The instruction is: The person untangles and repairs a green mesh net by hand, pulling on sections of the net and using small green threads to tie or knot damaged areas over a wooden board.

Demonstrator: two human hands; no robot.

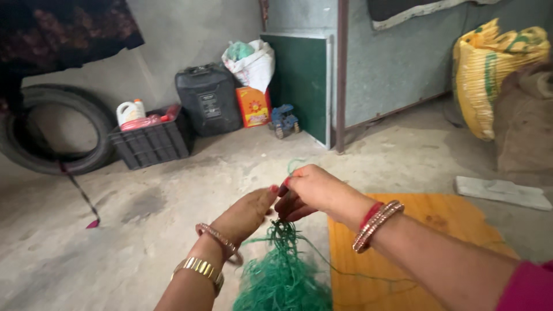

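Observation:
A bundle of green netting [282,276] hangs below my two hands, over the concrete floor. My left hand [246,212] has its fingers stretched forward and touches the top of the netting. My right hand [308,190] pinches a thin green strand [294,166] that loops up above the fingers. The two hands meet just above the bundle. Bangles sit on both wrists, and a gold watch band [201,269] is on my left wrist.
An orange mat [438,219] lies on the floor at right. Against the back wall stand a tyre [57,126], a black crate [152,141] with a jug, a dark suitcase [207,101], a green board [302,86] and a yellow sack [489,69].

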